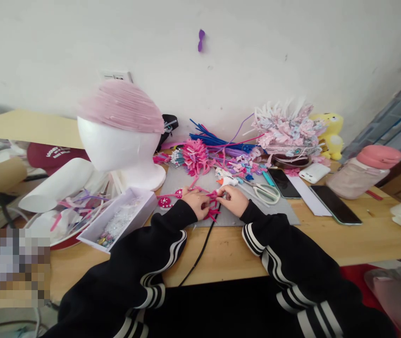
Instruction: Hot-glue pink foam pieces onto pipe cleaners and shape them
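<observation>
My left hand (pixel 196 203) and my right hand (pixel 235 199) meet over a grey mat (pixel 257 213) on the wooden table. Between them they grip a bundle of magenta pipe cleaners (pixel 213 206), whose bent ends stick out below and to the left of my fingers. Both arms wear black sleeves with white stripes. A round pink jewelled disc (pixel 165 202) lies on the mat just left of my left hand.
A white foam head (pixel 116 145) with a pink cap stands at left, a white box of beads (pixel 121 221) before it. Scissors (pixel 264 191), a glue gun (pixel 226 177), two phones (pixel 334 203), a pink-lidded bottle (pixel 362 171), a flower headpiece (pixel 287 126) and blue pipe cleaners (pixel 214 139) lie beyond. A black cable (pixel 200 251) crosses the table edge.
</observation>
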The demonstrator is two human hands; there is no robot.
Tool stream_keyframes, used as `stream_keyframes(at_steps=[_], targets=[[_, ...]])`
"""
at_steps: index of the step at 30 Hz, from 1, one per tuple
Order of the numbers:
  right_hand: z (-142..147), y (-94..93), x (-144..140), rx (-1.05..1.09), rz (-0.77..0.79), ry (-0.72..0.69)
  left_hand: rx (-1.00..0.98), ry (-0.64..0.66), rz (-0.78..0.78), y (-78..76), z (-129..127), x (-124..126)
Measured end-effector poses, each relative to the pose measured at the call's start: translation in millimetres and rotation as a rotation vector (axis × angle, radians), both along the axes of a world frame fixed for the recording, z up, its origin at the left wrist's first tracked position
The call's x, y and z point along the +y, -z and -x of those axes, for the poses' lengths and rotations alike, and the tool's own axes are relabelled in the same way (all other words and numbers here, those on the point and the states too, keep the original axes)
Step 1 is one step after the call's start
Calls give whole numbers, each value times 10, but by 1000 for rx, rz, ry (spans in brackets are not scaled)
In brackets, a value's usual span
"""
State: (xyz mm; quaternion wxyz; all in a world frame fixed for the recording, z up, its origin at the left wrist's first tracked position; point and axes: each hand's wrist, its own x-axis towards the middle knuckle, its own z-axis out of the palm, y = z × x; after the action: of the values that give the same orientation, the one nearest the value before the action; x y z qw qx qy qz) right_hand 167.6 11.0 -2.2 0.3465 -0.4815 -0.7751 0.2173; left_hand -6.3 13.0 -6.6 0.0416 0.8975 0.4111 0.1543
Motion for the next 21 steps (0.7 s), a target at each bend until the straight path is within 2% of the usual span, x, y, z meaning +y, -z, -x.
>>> stream_keyframes(at_steps=[3,7,11,14,18,21], targets=[[1,-11,-8,33,5,13,-42,-42,-39,-11,-5,-2],[5,1,-10,63,0,-81,-139,-87,-73,-33,-23,-11],[19,-4,-30,84,-23,-148,-210,-71,-53,-46,-43,-24],[24,-25,-45,118,-41,-118,-238,-64,-70,-51,-42,-36],[18,-38,-43,187,-52,-8,-235,-72,-111,-41,-27,-30],[19,-39,-41,209,-22,-5,-210,-82,-121,-25,-21,-5]])
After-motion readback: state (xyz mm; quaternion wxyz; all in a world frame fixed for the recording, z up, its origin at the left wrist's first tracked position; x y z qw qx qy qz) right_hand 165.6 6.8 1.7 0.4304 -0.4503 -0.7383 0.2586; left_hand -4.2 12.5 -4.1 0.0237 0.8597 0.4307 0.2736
